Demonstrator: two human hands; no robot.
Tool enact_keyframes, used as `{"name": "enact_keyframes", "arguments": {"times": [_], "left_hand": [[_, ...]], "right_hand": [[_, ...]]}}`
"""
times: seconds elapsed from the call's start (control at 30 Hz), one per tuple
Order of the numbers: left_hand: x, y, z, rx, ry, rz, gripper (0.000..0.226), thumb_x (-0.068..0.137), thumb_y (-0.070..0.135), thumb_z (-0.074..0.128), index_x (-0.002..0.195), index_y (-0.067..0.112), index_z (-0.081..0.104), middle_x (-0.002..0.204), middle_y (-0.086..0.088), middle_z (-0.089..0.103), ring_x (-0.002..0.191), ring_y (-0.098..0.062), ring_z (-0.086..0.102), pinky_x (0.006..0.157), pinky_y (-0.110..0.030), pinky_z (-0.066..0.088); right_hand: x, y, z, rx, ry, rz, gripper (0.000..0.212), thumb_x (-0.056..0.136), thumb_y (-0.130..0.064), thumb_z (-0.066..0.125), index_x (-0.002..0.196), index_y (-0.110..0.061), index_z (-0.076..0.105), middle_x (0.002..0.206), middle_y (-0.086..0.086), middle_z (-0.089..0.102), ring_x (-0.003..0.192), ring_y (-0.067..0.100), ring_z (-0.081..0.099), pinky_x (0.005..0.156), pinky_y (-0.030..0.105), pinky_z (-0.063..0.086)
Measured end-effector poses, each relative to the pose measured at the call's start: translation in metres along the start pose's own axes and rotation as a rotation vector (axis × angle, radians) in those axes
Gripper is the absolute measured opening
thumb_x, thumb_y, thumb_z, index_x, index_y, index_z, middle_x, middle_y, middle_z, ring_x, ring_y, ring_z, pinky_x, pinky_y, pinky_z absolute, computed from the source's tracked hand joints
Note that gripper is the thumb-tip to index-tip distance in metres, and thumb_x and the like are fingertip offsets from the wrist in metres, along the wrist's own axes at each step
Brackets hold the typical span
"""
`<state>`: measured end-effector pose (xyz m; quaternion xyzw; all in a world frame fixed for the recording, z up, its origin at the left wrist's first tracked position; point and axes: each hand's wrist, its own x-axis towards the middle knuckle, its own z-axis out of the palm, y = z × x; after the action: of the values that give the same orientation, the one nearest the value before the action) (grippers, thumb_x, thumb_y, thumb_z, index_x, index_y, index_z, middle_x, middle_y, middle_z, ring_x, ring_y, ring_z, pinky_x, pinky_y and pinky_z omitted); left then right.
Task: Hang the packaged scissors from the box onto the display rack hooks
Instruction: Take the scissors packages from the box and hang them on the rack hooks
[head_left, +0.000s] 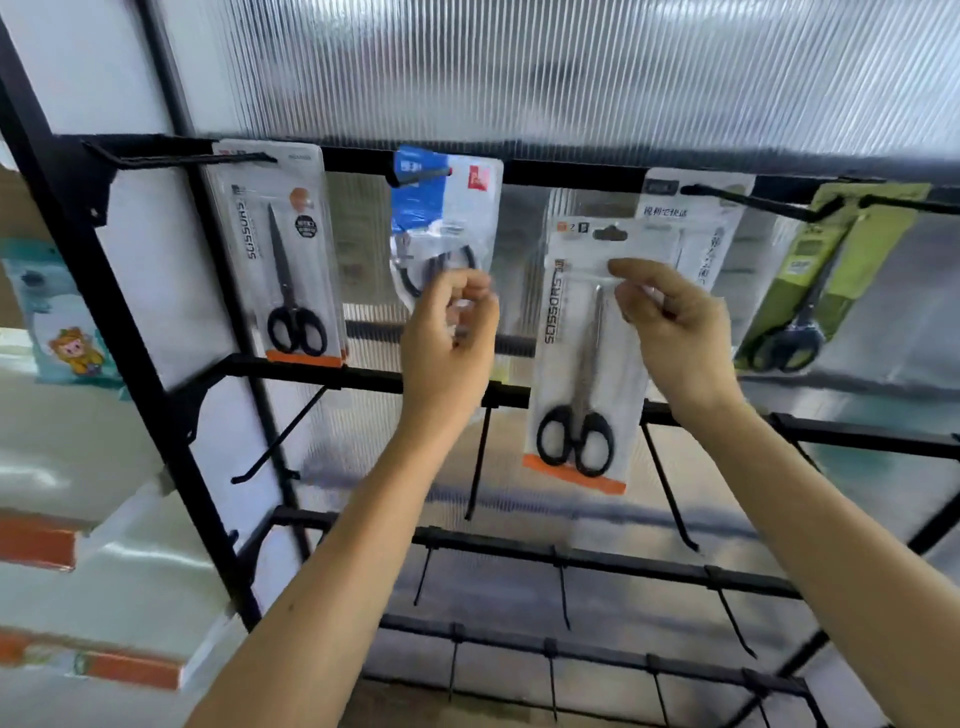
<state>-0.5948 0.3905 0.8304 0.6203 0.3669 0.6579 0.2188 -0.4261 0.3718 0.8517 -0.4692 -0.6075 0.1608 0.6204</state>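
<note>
My right hand (675, 332) pinches the upper part of a white scissors pack (587, 364) with black handles and an orange strip, held in front of the black display rack (130, 332), below the top bar and off any hook. My left hand (449, 338) is raised beside it with fingers curled, in front of the lower end of a blue-and-white scissors pack (447, 208) that hangs on a top hook; whether it holds that pack I cannot tell. Another white pack (283, 254) hangs at the left, a white one (696, 218) and a green one (821, 275) at the right.
Bare black hooks (480, 462) stick out from the lower bars of the rack. A ribbed translucent panel (519, 67) stands behind it. At the left are blurred white shelves with orange edges (36, 543) and a cartoon-printed packet (62, 322). The box is out of view.
</note>
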Motion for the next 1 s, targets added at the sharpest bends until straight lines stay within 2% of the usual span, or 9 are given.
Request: {"name": "enact_keyframes", "arguments": {"times": [0.2,0.3,0.47,0.57,0.6,0.7,0.77,0.9,1.0], "left_hand": [[-0.049,0.032,0.029,-0.133,-0.211,-0.155,0.007,0.091,0.021,0.053,0.094,0.027,0.055,0.090,0.017,0.059,0.076,0.016,0.056,0.071,-0.003,0.043],[-0.069,0.049,0.036,-0.207,-0.239,-0.118,0.017,0.092,0.016,0.052,0.082,0.028,0.059,0.075,0.013,0.062,0.068,0.007,0.056,0.065,-0.007,0.042],[-0.092,0.067,0.040,-0.327,-0.007,-0.175,0.025,0.090,0.007,0.053,0.074,0.025,0.060,0.060,0.022,0.063,0.062,0.010,0.053,0.063,-0.005,0.040],[-0.100,0.070,0.023,-0.376,0.158,-0.250,0.022,0.090,0.008,0.053,0.074,0.022,0.061,0.061,0.021,0.065,0.064,0.010,0.055,0.065,-0.006,0.043],[-0.101,0.070,0.016,-0.394,0.203,-0.270,0.021,0.090,0.010,0.054,0.075,0.022,0.062,0.061,0.020,0.065,0.064,0.009,0.055,0.065,-0.006,0.043],[-0.099,0.070,-0.009,-0.416,0.300,-0.297,0.019,0.090,0.011,0.054,0.077,0.021,0.062,0.060,0.021,0.064,0.063,0.009,0.054,0.064,-0.004,0.043],[-0.092,0.070,-0.029,-0.396,0.327,-0.280,0.020,0.090,0.012,0.054,0.077,0.023,0.063,0.062,0.021,0.065,0.064,0.010,0.055,0.065,-0.004,0.043],[-0.075,0.061,-0.071,-0.371,0.394,-0.270,0.019,0.090,0.014,0.055,0.077,0.026,0.063,0.065,0.020,0.067,0.067,0.010,0.058,0.068,-0.005,0.044],[-0.062,0.051,-0.104,-0.254,0.354,-0.234,0.014,0.092,0.019,0.052,0.084,0.022,0.063,0.075,0.015,0.066,0.073,0.005,0.058,0.074,-0.010,0.046]], "right_hand": [[-0.042,-0.019,-0.043,0.176,-0.084,-0.051,0.026,0.090,-0.006,0.052,0.090,-0.028,0.064,0.064,-0.022,0.058,0.064,-0.006,0.048,0.068,0.008,0.040],[-0.059,-0.028,-0.060,0.213,-0.069,-0.090,0.026,0.088,-0.012,0.051,0.100,-0.034,0.058,0.074,-0.020,0.055,0.067,0.011,0.045,0.065,0.014,0.037],[-0.084,-0.036,-0.073,0.321,-0.118,-0.068,0.042,0.090,-0.002,0.050,0.120,-0.026,0.034,0.080,-0.017,0.064,0.071,-0.001,0.057,0.070,0.019,0.050],[-0.100,-0.037,-0.063,0.245,-0.237,0.073,0.017,0.084,-0.027,0.057,0.102,-0.026,0.055,0.084,0.015,0.066,0.079,0.024,0.062,0.077,0.050,0.052],[-0.104,-0.037,-0.057,0.206,-0.273,0.097,0.012,0.084,-0.032,0.058,0.092,-0.022,0.060,0.082,0.022,0.063,0.076,0.030,0.060,0.076,0.052,0.050],[-0.116,-0.039,-0.031,0.218,-0.358,0.146,0.019,0.078,-0.036,0.057,0.078,-0.018,0.063,0.069,-0.005,0.066,0.069,0.010,0.060,0.069,0.034,0.052],[-0.119,-0.043,-0.010,0.228,-0.412,0.148,0.020,0.079,-0.039,0.056,0.077,-0.020,0.063,0.067,-0.010,0.067,0.067,0.005,0.061,0.065,0.027,0.052],[-0.112,-0.058,0.035,0.204,-0.413,0.127,0.025,0.074,-0.041,0.053,0.072,-0.017,0.062,0.061,-0.003,0.061,0.059,0.010,0.055,0.056,0.024,0.049],[-0.102,-0.065,0.074,0.213,-0.394,0.103,0.039,0.075,-0.042,0.055,0.073,-0.003,0.061,0.062,0.022,0.054,0.056,0.019,0.048,0.049,0.035,0.045]]}}
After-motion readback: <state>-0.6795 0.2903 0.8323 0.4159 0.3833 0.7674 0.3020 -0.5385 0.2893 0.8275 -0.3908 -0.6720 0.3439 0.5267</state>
